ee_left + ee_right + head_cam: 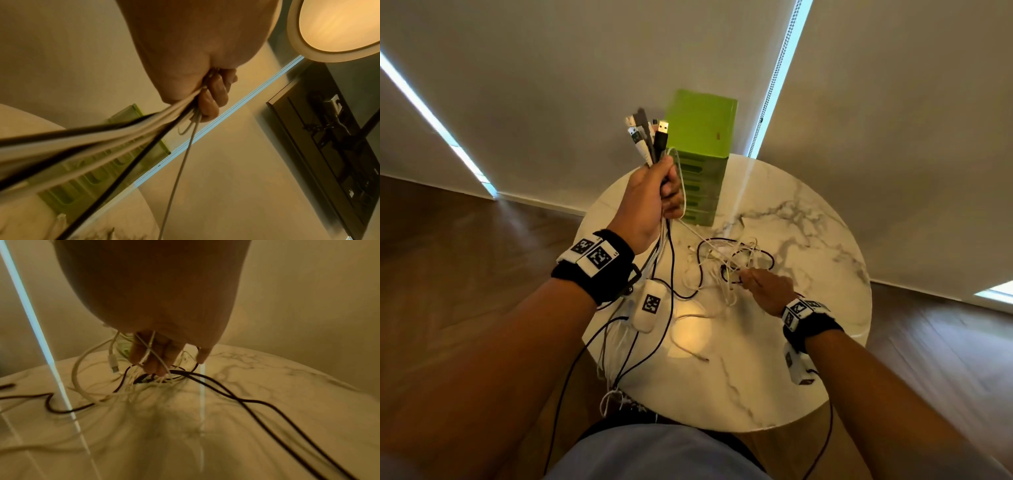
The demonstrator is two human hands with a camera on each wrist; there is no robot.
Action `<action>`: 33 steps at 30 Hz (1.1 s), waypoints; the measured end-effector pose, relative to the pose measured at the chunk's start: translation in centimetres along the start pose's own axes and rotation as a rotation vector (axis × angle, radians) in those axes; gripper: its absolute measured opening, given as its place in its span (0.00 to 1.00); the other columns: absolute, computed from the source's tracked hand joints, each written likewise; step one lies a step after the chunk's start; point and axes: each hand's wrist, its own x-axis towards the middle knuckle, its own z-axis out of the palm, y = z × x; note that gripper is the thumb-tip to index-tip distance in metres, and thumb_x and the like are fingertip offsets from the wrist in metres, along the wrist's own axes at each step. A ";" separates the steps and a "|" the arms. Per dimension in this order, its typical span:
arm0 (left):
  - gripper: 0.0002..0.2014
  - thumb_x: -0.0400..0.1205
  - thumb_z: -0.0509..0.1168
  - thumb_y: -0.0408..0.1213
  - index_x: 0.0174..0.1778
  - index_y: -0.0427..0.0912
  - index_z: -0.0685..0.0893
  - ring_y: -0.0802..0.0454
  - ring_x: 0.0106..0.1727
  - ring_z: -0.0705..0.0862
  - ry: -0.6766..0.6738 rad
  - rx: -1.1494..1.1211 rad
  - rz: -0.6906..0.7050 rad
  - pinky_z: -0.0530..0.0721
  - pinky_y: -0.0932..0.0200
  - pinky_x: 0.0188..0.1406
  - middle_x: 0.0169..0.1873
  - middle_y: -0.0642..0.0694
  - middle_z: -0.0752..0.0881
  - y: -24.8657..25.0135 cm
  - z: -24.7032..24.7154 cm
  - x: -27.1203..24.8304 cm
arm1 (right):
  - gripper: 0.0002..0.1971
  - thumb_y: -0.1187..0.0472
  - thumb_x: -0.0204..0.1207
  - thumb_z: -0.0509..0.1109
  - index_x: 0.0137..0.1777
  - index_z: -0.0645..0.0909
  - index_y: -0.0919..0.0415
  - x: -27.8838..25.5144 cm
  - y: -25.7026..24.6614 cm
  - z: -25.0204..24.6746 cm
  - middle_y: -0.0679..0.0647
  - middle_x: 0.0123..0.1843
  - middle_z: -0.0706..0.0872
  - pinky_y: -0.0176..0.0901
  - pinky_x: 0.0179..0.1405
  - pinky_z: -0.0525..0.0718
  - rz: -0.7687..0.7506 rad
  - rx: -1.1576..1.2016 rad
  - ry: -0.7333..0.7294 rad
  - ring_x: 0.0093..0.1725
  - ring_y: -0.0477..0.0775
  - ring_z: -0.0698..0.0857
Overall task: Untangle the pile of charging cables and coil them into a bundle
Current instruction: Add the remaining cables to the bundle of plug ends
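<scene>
My left hand [654, 195] is raised above the far left of the round marble table [808, 342] and grips a bunch of charging cables; their plugs [650, 133], white, grey and black, stick up out of the fist. In the left wrist view the fingers [213, 97] curl round the white and black cables [123, 138], which trail down and away. A tangle of thin white and black cables [729, 263] lies mid-table. My right hand [767, 287] reaches into it with straight fingers [152, 360]; thin white strands cross over them, the thumb stands apart, and the tangle [156, 378] lies at the fingertips.
A green plastic drawer unit [702, 164] stands at the table's far edge, just behind my left hand. Loose cable runs hang over the near left rim [619, 377]. A black cable [246, 400] trails across the table towards me. Wooden floor surrounds the table.
</scene>
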 end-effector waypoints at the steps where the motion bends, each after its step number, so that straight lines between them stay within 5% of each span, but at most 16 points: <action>1: 0.18 0.93 0.53 0.40 0.35 0.46 0.71 0.56 0.22 0.61 0.010 0.031 0.014 0.56 0.57 0.26 0.21 0.54 0.66 -0.2 -0.4 0.0 | 0.32 0.32 0.85 0.39 0.67 0.80 0.44 0.4 -0.3 -0.8 0.51 0.67 0.86 0.61 0.74 0.68 0.046 -0.061 0.023 0.70 0.60 0.82; 2: 0.18 0.93 0.53 0.40 0.35 0.46 0.71 0.55 0.23 0.61 0.016 0.079 0.025 0.57 0.56 0.27 0.22 0.53 0.66 -0.5 -0.7 -0.1 | 0.29 0.36 0.88 0.42 0.67 0.82 0.47 0.8 -0.8 -1.5 0.54 0.67 0.86 0.61 0.73 0.68 0.074 -0.082 0.068 0.71 0.62 0.81; 5: 0.17 0.93 0.55 0.42 0.37 0.45 0.74 0.55 0.25 0.65 0.039 0.309 0.017 0.61 0.60 0.27 0.24 0.52 0.71 -2.4 -1.0 -0.6 | 0.25 0.43 0.91 0.49 0.36 0.75 0.52 1.7 -3.3 -3.6 0.63 0.43 0.84 0.54 0.51 0.75 -0.016 0.114 0.285 0.50 0.66 0.85; 8: 0.17 0.92 0.57 0.47 0.38 0.47 0.79 0.59 0.27 0.72 0.053 0.504 -0.017 0.69 0.62 0.31 0.28 0.53 0.77 -5.3 -0.8 -1.1 | 0.23 0.49 0.92 0.53 0.33 0.70 0.54 0.7 -7.1 -5.4 0.54 0.33 0.79 0.47 0.38 0.65 -0.166 0.325 0.392 0.35 0.55 0.76; 11: 0.14 0.85 0.62 0.58 0.41 0.54 0.82 0.57 0.31 0.75 0.062 0.539 -0.070 0.73 0.55 0.39 0.29 0.58 0.80 -7.0 -0.2 -1.2 | 0.23 0.48 0.92 0.53 0.33 0.73 0.52 -0.5 -9.8 -6.2 0.50 0.31 0.78 0.42 0.33 0.68 -0.282 0.408 0.371 0.31 0.43 0.74; 16: 0.05 0.86 0.65 0.47 0.45 0.56 0.82 0.62 0.32 0.78 -0.024 0.505 -0.027 0.75 0.56 0.40 0.30 0.60 0.83 -7.0 0.4 -1.0 | 0.25 0.44 0.91 0.52 0.33 0.77 0.50 -1.1 -10.2 -6.7 0.42 0.28 0.79 0.41 0.36 0.72 -0.299 0.442 0.277 0.29 0.38 0.77; 19: 0.13 0.89 0.63 0.51 0.45 0.46 0.80 0.55 0.30 0.77 -0.100 0.454 -0.010 0.74 0.59 0.35 0.31 0.48 0.81 -6.7 0.4 -0.8 | 0.27 0.39 0.89 0.53 0.35 0.81 0.52 -1.3 -9.5 -6.8 0.40 0.24 0.77 0.44 0.38 0.75 -0.295 0.553 0.152 0.28 0.42 0.75; 22: 0.14 0.92 0.57 0.47 0.42 0.46 0.75 0.57 0.26 0.70 -0.054 0.381 0.004 0.69 0.60 0.29 0.26 0.53 0.72 -6.1 0.9 -0.6 | 0.32 0.35 0.88 0.50 0.40 0.83 0.59 -1.5 -8.4 -5.6 0.49 0.28 0.78 0.48 0.39 0.77 -0.292 0.616 -0.003 0.31 0.50 0.77; 26: 0.12 0.93 0.55 0.42 0.42 0.51 0.71 0.69 0.25 0.75 0.077 0.238 0.036 0.74 0.74 0.27 0.27 0.60 0.73 -3.8 0.6 0.3 | 0.33 0.34 0.87 0.49 0.38 0.80 0.60 -1.5 -4.6 -2.0 0.53 0.31 0.81 0.48 0.44 0.79 -0.276 0.492 -0.091 0.33 0.49 0.79; 29: 0.11 0.93 0.56 0.46 0.44 0.51 0.72 0.67 0.26 0.72 0.079 0.284 0.081 0.73 0.73 0.27 0.30 0.56 0.70 -3.1 -0.7 0.7 | 0.30 0.33 0.84 0.49 0.37 0.78 0.56 -1.4 -2.5 -0.4 0.46 0.32 0.79 0.54 0.45 0.80 -0.229 0.430 -0.031 0.33 0.47 0.77; 33: 0.13 0.93 0.53 0.46 0.56 0.38 0.73 0.65 0.26 0.72 0.051 0.311 0.096 0.74 0.71 0.28 0.31 0.58 0.79 -3.4 -1.0 0.5 | 0.29 0.39 0.89 0.49 0.41 0.80 0.59 -1.5 -2.3 -2.2 0.55 0.31 0.87 0.49 0.45 0.80 -0.128 0.358 0.183 0.32 0.49 0.83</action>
